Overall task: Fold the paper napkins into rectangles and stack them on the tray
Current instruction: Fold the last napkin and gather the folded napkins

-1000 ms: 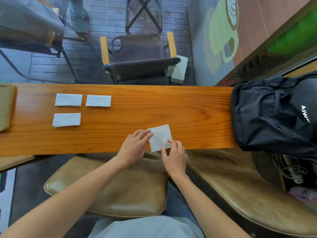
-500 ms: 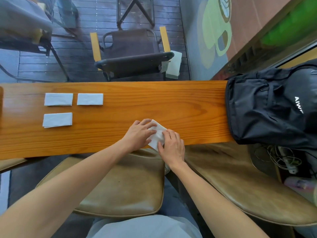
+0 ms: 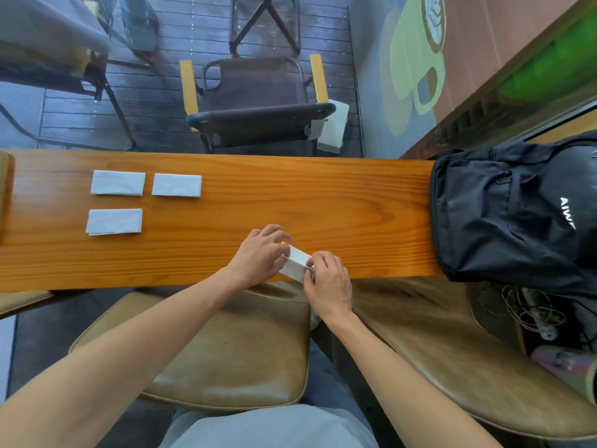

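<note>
A person is sitting at a long, glossy orange-brown wooden table [image 3: 323,202], working a white paper napkin [image 3: 296,262] that is lying folded into a narrow rectangle near the table's near edge, tilted at a diagonal. The left hand [image 3: 258,257] is gripping the napkin's upper-left end, its fingers curling over the top of the paper and covering that end. The right hand [image 3: 329,282] is pinching the lower-right end, its fingertips [image 3: 311,261] bending down onto the fold. Three already folded white napkins are lying flat toward the table's left part, well apart from the hands: a far-left folded napkin [image 3: 118,183], a second folded napkin [image 3: 176,185] just beside it to the right, and a third folded napkin [image 3: 114,222] nearer the person, below the first. Only a sliver of the olive-brown tray [image 3: 4,195] is showing at the table's left end. A black fabric backpack [image 3: 517,208] is resting on the table's right end. A tan leather cushioned seat [image 3: 226,350] is lying under the forearms, and a dark chair with yellow armrests [image 3: 258,101] is standing beyond the table.
</note>
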